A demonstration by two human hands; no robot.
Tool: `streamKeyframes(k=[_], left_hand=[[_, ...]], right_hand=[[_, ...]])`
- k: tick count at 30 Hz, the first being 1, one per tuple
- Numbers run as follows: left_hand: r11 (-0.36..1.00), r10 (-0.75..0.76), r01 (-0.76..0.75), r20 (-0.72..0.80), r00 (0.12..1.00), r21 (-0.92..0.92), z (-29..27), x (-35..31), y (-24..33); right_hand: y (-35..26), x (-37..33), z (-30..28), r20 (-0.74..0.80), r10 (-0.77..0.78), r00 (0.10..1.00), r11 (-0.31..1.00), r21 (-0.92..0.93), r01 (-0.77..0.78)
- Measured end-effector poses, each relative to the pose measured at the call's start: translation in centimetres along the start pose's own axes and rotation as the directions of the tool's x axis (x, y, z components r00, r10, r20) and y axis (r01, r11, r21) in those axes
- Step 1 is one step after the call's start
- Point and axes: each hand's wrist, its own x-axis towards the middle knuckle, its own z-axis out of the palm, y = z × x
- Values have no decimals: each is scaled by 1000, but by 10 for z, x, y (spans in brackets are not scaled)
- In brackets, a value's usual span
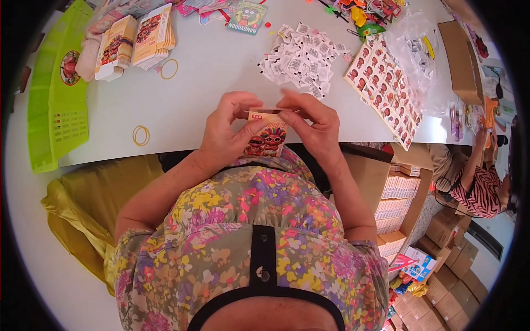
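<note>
Close to my body at the table's near edge, I hold a small orange printed card box point(267, 138) with cartoon figures on its front. My left hand point(227, 126) grips its left side, the thumb lying across the front. At the upper right corner, my right hand point(313, 122) pinches the top edge between thumb and fingers. The top of the box looks open, though the fingers partly hide it. Just beyond my hands lies a loose heap of small white printed packets point(303, 58).
Flattened orange boxes point(154, 36) are stacked at the far left beside a green plastic basket point(61, 105). Yellow rubber bands point(141, 135) lie on the table point(199, 83). A sticker sheet point(383, 88) and clear plastic bag point(414, 49) lie right. A carton point(400, 193) of packed boxes stands beside me; another person point(480, 190) works further right.
</note>
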Motion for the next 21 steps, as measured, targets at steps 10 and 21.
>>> streamKeyframes(k=[10,21], left_hand=[[818,-429,481,222,875,-314,-20,21,9],[847,-324,388,225,919,-363,-35,-5,12]], right_hand=[[-24,22,-16,330,55,942,972,-235,26],[-24,5,-3,327,-4,945,912,-387,137]])
